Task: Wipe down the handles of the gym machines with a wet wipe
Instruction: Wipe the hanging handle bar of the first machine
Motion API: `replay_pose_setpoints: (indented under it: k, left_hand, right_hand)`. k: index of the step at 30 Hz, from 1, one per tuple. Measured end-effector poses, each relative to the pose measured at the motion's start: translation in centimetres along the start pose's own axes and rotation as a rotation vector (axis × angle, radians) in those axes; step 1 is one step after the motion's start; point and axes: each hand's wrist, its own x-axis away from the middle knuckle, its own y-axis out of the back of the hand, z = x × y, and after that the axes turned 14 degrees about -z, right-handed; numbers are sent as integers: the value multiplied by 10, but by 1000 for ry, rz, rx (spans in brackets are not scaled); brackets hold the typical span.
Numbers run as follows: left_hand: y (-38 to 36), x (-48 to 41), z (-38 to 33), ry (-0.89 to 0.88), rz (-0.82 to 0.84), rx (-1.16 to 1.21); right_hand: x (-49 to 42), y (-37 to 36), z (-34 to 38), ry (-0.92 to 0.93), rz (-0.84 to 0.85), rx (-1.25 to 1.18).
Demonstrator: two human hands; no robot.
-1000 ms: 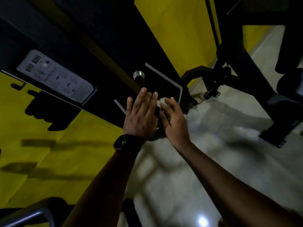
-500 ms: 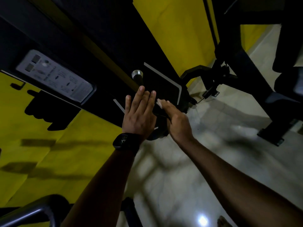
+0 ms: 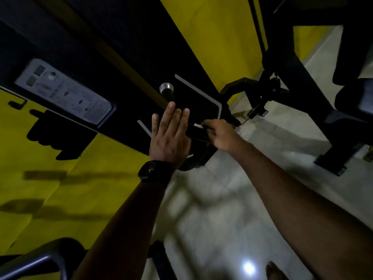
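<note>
Black handle (image 3: 168, 96) behind left hand (image 3: 169, 138) — white wipe (image 3: 198, 125) in right hand (image 3: 221, 135).

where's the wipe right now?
Head view, centre: a white scrap of the wipe shows at the right hand fingertips, just right of the flat left hand, below the silver-capped handle.

Most of wet wipe (image 3: 198, 125) hidden in right hand (image 3: 221, 136); handle (image 3: 168, 94) lower part behind left hand (image 3: 169, 139); label (image 3: 64, 91) print blurred, unreadable.

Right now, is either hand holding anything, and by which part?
The right hand grips the white wipe, bunched under its curled fingers; only a corner shows. The left hand holds nothing, its fingers straight.
</note>
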Motion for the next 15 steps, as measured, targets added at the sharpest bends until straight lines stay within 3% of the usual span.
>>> replay_pose_setpoints:
  k: [4,9,12,15]
  left_hand:
    - [1,1,-1,2,-14,16]
    - [1,2,-1,21,12,6]
    - [0,1,-2,22,-9,8]
    - [-1,4,-1,33,-10,14]
  right_hand:
    - [27,-13,-2,-36,-139,-157]
    - [-7,-2,-7,-111,3,62]
    - [40,-18,1,-60,-250,-59]
    - [94,-39,-8,137,-528,-105]
